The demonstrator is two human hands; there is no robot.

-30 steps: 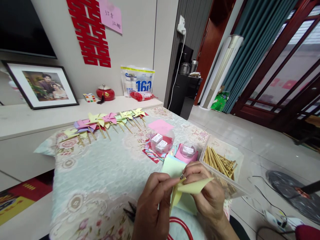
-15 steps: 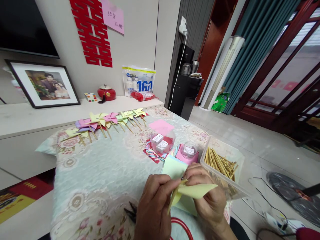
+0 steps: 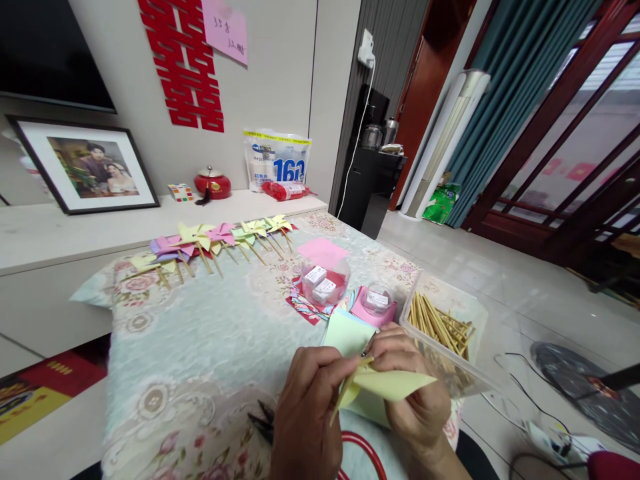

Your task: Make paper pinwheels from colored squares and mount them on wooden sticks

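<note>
Both my hands are closed at the front of the table, close together. My left hand (image 3: 310, 410) grips a thin wooden stick (image 3: 341, 397) that slants down between its fingers. Yellow folded paper (image 3: 397, 382), like a pinwheel, is pinched in my right hand (image 3: 413, 387), with one flap sticking out to the right. A tiny dark metallic piece (image 3: 364, 354) shows where the fingertips meet; its kind cannot be made out. Beneath the hands lies a stack of pale green paper (image 3: 350, 331). Dark pointed tips (image 3: 261, 421) and a red loop handle (image 3: 367, 450) stick out from behind my left hand.
Finished pinwheels (image 3: 220, 235) lie in a row at the table's back left. A clear box of wooden sticks (image 3: 407, 317) stands to the right. Round clear containers, one holding small white boxes (image 3: 316, 276), rest on coloured paper. A pink sheet (image 3: 324, 251) lies behind them.
The yellow flap has swung slightly to the right and flattened. The stick in my left hand has tilted more. Both hands keep their hold at nearly the same spot.
</note>
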